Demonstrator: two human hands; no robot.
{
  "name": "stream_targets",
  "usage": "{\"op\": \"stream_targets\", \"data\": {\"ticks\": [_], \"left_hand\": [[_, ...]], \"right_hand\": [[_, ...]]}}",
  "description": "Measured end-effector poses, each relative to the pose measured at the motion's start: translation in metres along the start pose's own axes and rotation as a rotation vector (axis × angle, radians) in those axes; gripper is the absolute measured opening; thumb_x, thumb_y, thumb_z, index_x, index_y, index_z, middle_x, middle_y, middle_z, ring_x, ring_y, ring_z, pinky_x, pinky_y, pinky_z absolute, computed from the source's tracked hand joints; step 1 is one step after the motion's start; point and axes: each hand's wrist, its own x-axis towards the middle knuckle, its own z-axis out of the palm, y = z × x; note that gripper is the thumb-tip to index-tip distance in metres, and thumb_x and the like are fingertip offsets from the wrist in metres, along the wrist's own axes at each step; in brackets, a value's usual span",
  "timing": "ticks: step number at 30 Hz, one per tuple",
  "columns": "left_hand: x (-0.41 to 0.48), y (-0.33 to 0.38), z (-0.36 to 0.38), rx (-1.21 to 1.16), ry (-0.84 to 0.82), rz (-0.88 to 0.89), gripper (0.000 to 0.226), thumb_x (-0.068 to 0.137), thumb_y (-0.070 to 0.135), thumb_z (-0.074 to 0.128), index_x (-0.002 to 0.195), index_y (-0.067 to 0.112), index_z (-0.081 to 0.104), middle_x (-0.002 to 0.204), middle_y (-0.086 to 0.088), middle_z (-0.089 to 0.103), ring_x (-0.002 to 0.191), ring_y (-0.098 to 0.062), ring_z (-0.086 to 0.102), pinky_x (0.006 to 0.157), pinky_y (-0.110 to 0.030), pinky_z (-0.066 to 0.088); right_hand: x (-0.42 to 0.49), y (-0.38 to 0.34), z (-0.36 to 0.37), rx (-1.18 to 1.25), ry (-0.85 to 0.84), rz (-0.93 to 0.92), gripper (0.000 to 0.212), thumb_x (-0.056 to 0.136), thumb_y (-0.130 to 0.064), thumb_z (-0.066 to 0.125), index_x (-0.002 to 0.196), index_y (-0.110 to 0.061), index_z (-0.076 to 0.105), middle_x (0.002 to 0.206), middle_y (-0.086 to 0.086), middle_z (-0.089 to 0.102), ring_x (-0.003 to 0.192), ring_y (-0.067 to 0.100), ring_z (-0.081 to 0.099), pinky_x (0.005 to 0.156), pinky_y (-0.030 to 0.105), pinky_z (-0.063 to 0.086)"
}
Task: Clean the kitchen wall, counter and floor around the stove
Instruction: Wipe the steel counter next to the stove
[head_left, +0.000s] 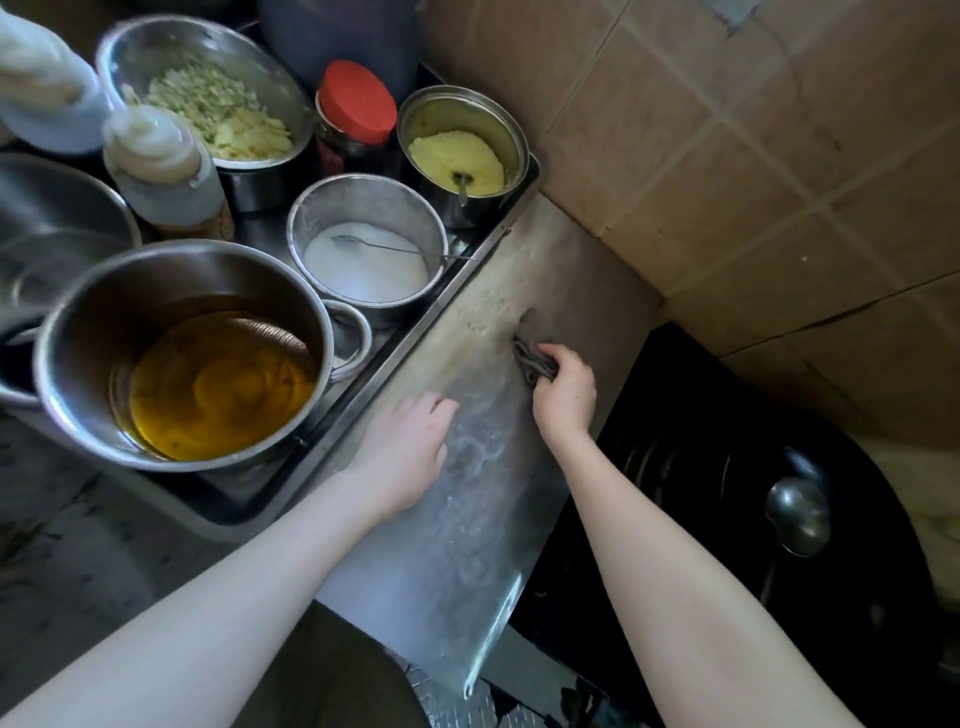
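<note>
Gleaming wet and streaked, the steel counter (467, 530) is lying at centre view, pale crumbs dotting its 12 o'clock end. The right hand (566, 395) is gripping a crumpled dark grey cloth (532, 361) against it, fingers curled tight. At its 9 o'clock, the left hand (415, 447) is resting on the metal, fingers relaxed. The black stove (701, 467) is sitting at 3 o'clock.

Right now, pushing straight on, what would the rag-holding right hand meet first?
Likely the rim of the rectangular steel tray, beside the round steel pot of yellow powder; depth is unclear.
</note>
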Motion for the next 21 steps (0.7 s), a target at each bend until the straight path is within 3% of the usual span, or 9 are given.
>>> {"op": "stream_targets", "data": {"ticks": [9,15,18,21], "left_hand": [[-0.058,-0.011,-0.002,-0.009,-0.034,-0.032,0.046,0.095,0.018,0.042,0.140,0.021,0.036,0.144,0.001,0.039,0.127,-0.022,0.041,0.100,-0.034,0.035],[-0.077,-0.016,-0.009,-0.014,-0.007,-0.021,0.044,0.095,0.018,0.043,0.139,0.021,0.039,0.143,0.002,0.041,0.128,-0.020,0.041,0.100,-0.032,0.037],[-0.081,-0.019,-0.011,-0.043,0.019,-0.037,0.042,0.096,0.020,0.044,0.138,0.022,0.041,0.142,0.003,0.043,0.127,-0.018,0.043,0.102,-0.032,0.042],[-0.082,-0.021,-0.012,-0.044,0.040,-0.036,0.040,0.096,0.019,0.044,0.136,0.021,0.043,0.137,0.003,0.046,0.123,-0.017,0.046,0.098,-0.032,0.045]], "right_hand": [[-0.096,-0.010,0.013,-0.012,-0.136,-0.249,0.053,0.075,0.008,0.051,0.117,-0.022,0.063,0.116,-0.003,0.063,0.113,0.022,0.050,0.087,0.030,0.043],[-0.118,-0.007,0.014,-0.089,-0.235,-0.490,0.046,0.080,0.005,0.054,0.120,-0.017,0.062,0.127,-0.001,0.060,0.118,0.025,0.049,0.081,0.038,0.051],[-0.093,-0.011,0.014,-0.043,-0.189,-0.429,0.045,0.079,0.006,0.055,0.118,-0.015,0.064,0.127,0.004,0.060,0.118,0.026,0.050,0.088,0.036,0.047],[-0.051,-0.026,0.012,-0.005,-0.101,-0.247,0.045,0.080,0.002,0.053,0.118,-0.018,0.063,0.121,0.004,0.063,0.111,0.028,0.052,0.087,0.030,0.042]]}}
